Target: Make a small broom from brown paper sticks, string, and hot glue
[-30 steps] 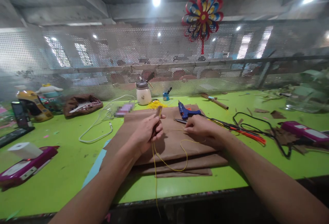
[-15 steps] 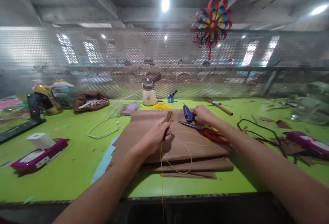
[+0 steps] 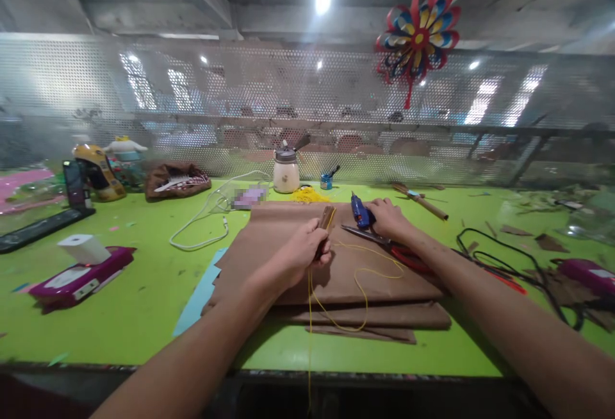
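Observation:
My left hand (image 3: 307,249) is closed around a narrow rolled strip of brown paper (image 3: 327,217), held upright above the sheets. Yellow string (image 3: 362,300) runs along the strip, hangs below the fist and loops over the paper. My right hand (image 3: 388,217) is at the blue glue gun (image 3: 359,211), its fingers curled at the handle; the nozzle points away from me. Scissors (image 3: 368,234) with red handles lie under my right forearm, partly covered. Beneath both hands is a stack of brown paper (image 3: 269,220).
Behind the paper stand a cream jar (image 3: 286,172), a small blue pot (image 3: 327,180) and yellow shreds (image 3: 310,195). A purple power strip (image 3: 81,278) with a white adapter lies left, a black cable (image 3: 509,239) right. A paper flower (image 3: 418,39) hangs above the mesh screen.
The view has shifted slightly, so most things sit farther right. My right forearm now covers more of the scissors' handles. My left hand still holds the strip.

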Action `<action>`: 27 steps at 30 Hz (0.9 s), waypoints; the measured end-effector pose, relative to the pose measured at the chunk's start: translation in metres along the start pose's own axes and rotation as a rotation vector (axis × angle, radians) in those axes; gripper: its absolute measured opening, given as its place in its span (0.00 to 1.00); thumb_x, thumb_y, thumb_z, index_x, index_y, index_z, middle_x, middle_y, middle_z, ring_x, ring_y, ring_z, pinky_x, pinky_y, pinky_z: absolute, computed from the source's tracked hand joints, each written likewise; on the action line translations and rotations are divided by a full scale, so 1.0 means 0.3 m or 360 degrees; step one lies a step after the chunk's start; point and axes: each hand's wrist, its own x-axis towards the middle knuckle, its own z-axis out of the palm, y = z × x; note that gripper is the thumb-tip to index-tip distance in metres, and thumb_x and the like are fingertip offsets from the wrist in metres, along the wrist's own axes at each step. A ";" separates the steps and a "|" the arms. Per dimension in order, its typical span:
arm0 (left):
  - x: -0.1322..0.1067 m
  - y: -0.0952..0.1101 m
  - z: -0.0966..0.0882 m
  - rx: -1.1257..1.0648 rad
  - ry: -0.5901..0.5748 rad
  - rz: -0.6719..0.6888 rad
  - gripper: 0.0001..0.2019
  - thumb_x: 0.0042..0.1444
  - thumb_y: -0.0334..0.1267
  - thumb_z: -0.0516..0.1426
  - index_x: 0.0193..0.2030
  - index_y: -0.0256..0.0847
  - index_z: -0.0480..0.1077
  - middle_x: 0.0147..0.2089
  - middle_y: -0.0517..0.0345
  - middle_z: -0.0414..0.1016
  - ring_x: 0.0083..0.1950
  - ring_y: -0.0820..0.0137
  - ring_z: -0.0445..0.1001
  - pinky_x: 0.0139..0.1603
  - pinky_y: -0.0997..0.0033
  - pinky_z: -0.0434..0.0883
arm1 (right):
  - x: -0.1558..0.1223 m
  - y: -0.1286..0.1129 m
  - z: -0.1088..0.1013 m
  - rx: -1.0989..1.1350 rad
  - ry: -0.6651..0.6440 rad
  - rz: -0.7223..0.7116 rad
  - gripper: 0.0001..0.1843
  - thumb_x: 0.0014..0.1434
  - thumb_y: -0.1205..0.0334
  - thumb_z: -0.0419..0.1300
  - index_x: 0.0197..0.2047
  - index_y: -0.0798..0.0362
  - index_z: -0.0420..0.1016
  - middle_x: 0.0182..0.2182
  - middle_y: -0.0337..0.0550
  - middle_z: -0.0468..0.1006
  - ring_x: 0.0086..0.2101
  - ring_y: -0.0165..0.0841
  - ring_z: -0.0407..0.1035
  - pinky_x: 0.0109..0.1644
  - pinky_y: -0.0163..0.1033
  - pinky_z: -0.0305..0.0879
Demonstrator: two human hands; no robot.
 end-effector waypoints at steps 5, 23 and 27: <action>-0.009 0.002 0.004 0.0041 -0.0092 -0.0044 0.07 0.54 0.35 0.50 0.40 0.38 0.62 0.22 0.65 0.62 0.20 0.80 0.59 0.18 0.82 0.53 | -0.018 -0.004 -0.003 0.0069 0.0004 -0.0020 0.28 0.52 0.66 0.55 0.58 0.53 0.63 0.53 0.55 0.66 0.52 0.48 0.55 0.49 0.49 0.56; -0.058 0.087 -0.017 0.0636 -0.0565 -0.0174 0.09 0.52 0.40 0.56 0.32 0.36 0.74 0.21 0.60 0.66 0.19 0.78 0.56 0.20 0.77 0.54 | -0.284 -0.191 -0.324 0.1199 -0.0535 -0.0935 0.16 0.61 0.57 0.51 0.46 0.53 0.75 0.34 0.42 0.77 0.32 0.30 0.68 0.35 0.33 0.60; -0.042 0.111 -0.040 0.0531 -0.0332 -0.0084 0.15 0.52 0.47 0.56 0.30 0.35 0.73 0.20 0.57 0.67 0.19 0.77 0.60 0.17 0.78 0.52 | -0.274 -0.187 -0.320 0.1140 -0.0317 -0.0914 0.13 0.60 0.58 0.51 0.31 0.55 0.73 0.24 0.37 0.70 0.25 0.26 0.59 0.28 0.32 0.53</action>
